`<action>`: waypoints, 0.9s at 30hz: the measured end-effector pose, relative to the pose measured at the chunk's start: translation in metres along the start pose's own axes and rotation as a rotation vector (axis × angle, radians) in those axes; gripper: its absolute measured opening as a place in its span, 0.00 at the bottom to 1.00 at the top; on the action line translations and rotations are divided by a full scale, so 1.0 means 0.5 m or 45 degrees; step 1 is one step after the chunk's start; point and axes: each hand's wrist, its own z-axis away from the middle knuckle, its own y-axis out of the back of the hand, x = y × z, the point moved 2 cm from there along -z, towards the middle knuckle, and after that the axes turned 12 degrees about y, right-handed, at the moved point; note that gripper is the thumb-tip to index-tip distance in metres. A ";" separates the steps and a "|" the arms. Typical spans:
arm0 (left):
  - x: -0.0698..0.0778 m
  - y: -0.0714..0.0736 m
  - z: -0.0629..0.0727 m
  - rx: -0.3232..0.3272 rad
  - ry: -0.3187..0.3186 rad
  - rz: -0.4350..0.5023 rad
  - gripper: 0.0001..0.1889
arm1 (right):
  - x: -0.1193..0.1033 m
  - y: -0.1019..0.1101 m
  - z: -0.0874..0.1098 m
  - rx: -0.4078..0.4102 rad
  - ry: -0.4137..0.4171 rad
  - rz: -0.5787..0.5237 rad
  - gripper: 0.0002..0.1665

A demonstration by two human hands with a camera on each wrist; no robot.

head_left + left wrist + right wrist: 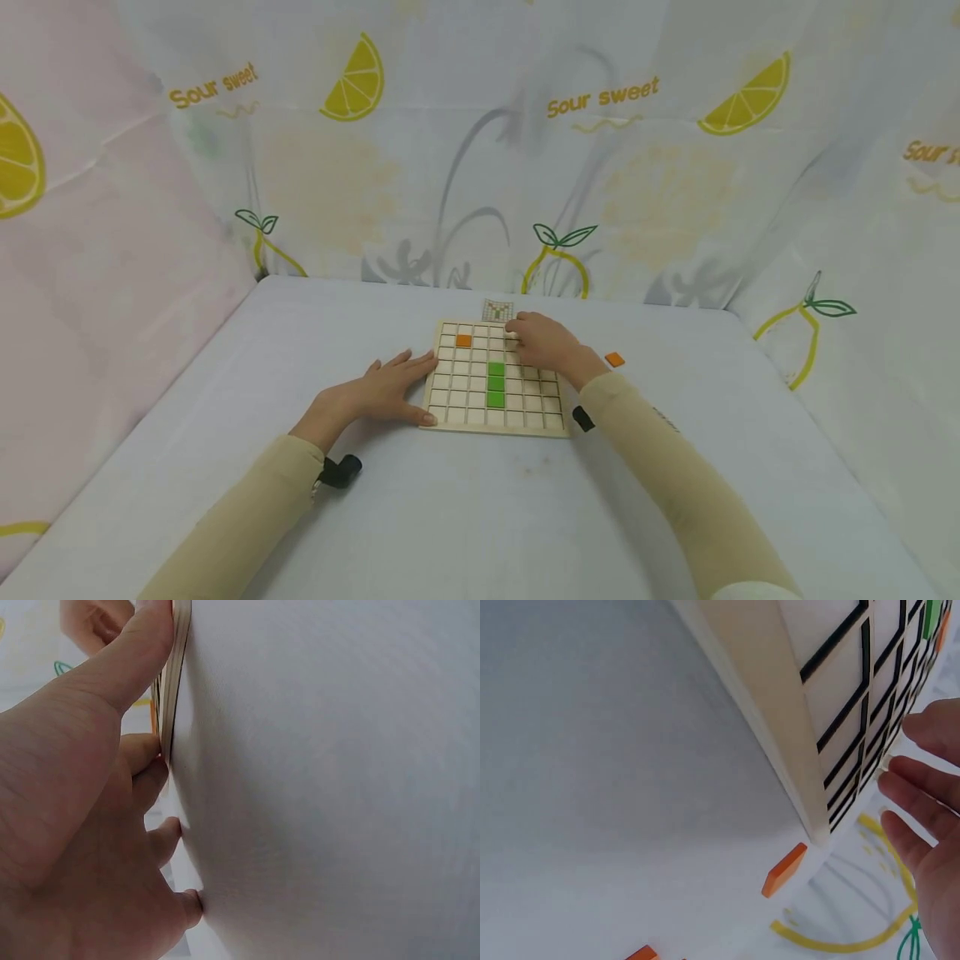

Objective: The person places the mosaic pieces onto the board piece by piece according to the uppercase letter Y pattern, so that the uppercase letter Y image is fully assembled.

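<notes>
A square wooden grid board (495, 432) lies flat on the white table. Three green tiles (496, 383) stand in a column in its middle, and an orange tile (463, 341) sits in a cell near the far left. My left hand (382, 392) rests at the board's left edge, thumb on the near corner and fingers spread along the side. My right hand (546, 340) reaches over the far right part of the board. Its thumb and bent fingertips (897, 774) are close together at the grid; I cannot tell whether they hold a small piece.
A small printed pattern card (498, 311) lies just behind the board. To its right is a loose orange tile (615, 359); a second orange tile (641, 953) shows at the right wrist view's lower edge. Patterned cloth walls (480, 167) enclose the table's back and sides.
</notes>
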 end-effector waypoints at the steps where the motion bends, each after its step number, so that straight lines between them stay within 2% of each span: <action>1: -0.001 -0.001 -0.001 -0.002 0.002 0.000 0.56 | 0.002 0.002 0.003 0.004 0.003 0.005 0.23; 9: -0.002 -0.003 -0.001 -0.014 0.005 0.020 0.55 | 0.030 0.011 0.027 -0.002 -0.035 0.012 0.24; 19: -0.002 -0.003 -0.002 -0.002 0.005 0.028 0.55 | 0.073 0.011 0.049 -0.048 -0.099 0.071 0.17; 27: 0.000 -0.002 0.001 -0.009 0.007 0.032 0.55 | 0.100 0.011 0.077 -0.062 -0.169 0.076 0.19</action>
